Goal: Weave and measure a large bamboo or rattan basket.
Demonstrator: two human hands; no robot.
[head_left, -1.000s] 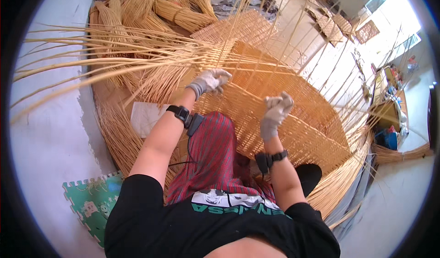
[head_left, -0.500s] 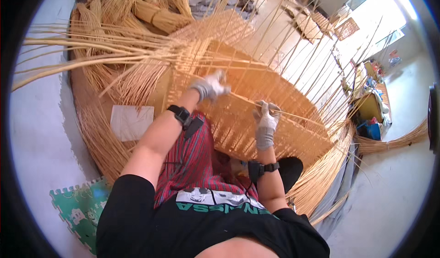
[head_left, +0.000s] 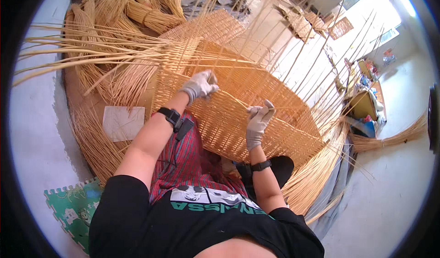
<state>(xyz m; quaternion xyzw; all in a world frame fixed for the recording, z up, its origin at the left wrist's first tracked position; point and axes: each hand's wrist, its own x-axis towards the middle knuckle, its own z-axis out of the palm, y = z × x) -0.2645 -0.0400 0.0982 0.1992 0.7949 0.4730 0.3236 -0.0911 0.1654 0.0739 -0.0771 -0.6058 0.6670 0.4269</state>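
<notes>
A large rectangular wicker basket [head_left: 238, 125] of tan woven rods lies across my lap, with its long near wall toward me. Both hands wear pale work gloves. My left hand [head_left: 200, 85] is at the near rim toward the basket's left end, its fingers curled round a thin wicker strand [head_left: 233, 97]. That strand runs along the rim to my right hand [head_left: 259, 123], which pinches it near the rim's middle, one finger raised. The fingertips partly hide the strand's ends. Long upright rods [head_left: 307, 52] rise from the far wall.
Long loose rods [head_left: 91, 58] stick out past the basket's left end. Bundles of rods [head_left: 153, 17] lie at the back left, beside a woven panel [head_left: 206, 26]. A pale sheet [head_left: 123, 123] and a green foam mat [head_left: 73, 207] are at left. More rods [head_left: 311, 184] lie at right.
My left hand was blurred with motion and now looks steady, its fingers curled at the rim. The right hand's raised finger has straightened. The whole view has shifted slightly.
</notes>
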